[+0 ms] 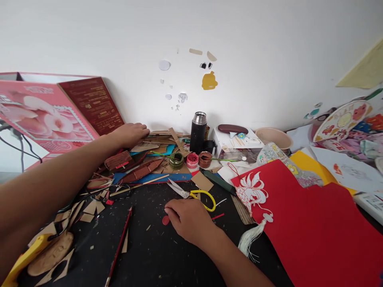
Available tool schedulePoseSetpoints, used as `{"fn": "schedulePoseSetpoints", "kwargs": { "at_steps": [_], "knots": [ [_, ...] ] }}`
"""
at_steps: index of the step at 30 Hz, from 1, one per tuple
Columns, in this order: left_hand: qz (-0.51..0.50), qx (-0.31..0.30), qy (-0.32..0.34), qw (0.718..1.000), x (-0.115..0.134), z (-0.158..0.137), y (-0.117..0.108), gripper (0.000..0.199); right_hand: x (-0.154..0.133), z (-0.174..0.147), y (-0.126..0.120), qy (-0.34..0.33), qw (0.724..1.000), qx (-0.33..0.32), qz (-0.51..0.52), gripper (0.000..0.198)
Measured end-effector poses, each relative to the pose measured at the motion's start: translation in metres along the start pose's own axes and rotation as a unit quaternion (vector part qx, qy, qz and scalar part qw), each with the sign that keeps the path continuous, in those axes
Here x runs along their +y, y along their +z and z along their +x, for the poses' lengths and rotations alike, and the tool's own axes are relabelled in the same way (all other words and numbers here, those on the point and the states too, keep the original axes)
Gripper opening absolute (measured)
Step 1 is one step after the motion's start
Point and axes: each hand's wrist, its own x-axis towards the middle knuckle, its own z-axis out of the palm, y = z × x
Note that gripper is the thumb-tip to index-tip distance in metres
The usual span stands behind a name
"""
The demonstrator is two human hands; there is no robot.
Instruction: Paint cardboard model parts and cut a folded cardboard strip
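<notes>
The left hand (133, 132) reaches to the cardboard scraps (161, 139); I cannot tell whether its grip is clamped on any. The right hand (190, 221) is over the black tabletop (149, 255), between a red disc (166, 220) and yellow-handled scissors (179, 190), its grip's closure unclear. Lettering on the pink peach-printed box (44, 119) is illegibly small.

Black tabletop (149, 255): scissors (185, 194), paintbrush (120, 243), cardboard scraps (90, 207).
</notes>
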Motion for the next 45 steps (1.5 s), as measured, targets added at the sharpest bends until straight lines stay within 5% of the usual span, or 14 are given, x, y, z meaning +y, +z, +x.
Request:
{"fn": "schedulePoseSetpoints", "kwargs": {
  "at_steps": [10, 16, 21, 27, 29, 36, 39, 45],
  "knots": [
    [-0.083, 0.078, -0.127, 0.985, -0.02, -0.004, -0.015, 0.045, -0.001, 0.0, -0.002, -0.002, 1.0, -0.005, -0.005, 0.022],
    [-0.095, 0.034, -0.213, 0.972, -0.018, -0.01, -0.024, 0.051, -0.002, 0.0, -0.003, -0.003, 1.0, -0.009, -0.014, 0.024],
    [-0.116, 0.035, -0.208, 0.971, -0.007, -0.018, -0.041, 0.05, -0.004, -0.001, -0.005, -0.004, 1.0, -0.013, -0.021, 0.023],
    [-0.089, 0.106, -0.229, 0.964, 0.014, -0.037, -0.07, 0.05, -0.004, -0.001, -0.005, -0.006, 1.0, -0.005, -0.015, 0.022],
    [-0.069, 0.171, -0.203, 0.962, 0.021, -0.046, -0.08, 0.054, -0.004, -0.001, -0.005, -0.006, 1.0, -0.005, -0.014, 0.022],
    [-0.127, 0.361, -0.251, 0.889, 0.056, -0.086, -0.121, 0.052, -0.004, -0.001, -0.005, -0.016, 1.0, -0.003, -0.021, 0.022],
    [-0.197, 0.458, -0.257, 0.828, 0.089, -0.118, -0.138, 0.044, -0.003, -0.001, -0.003, -0.029, 0.999, 0.002, -0.014, 0.021],
    [-0.434, 0.386, -0.323, 0.747, 0.167, -0.189, -0.142, 0.032, -0.003, -0.002, -0.003, -0.039, 0.995, 0.05, 0.074, 0.019]
  ]
}}
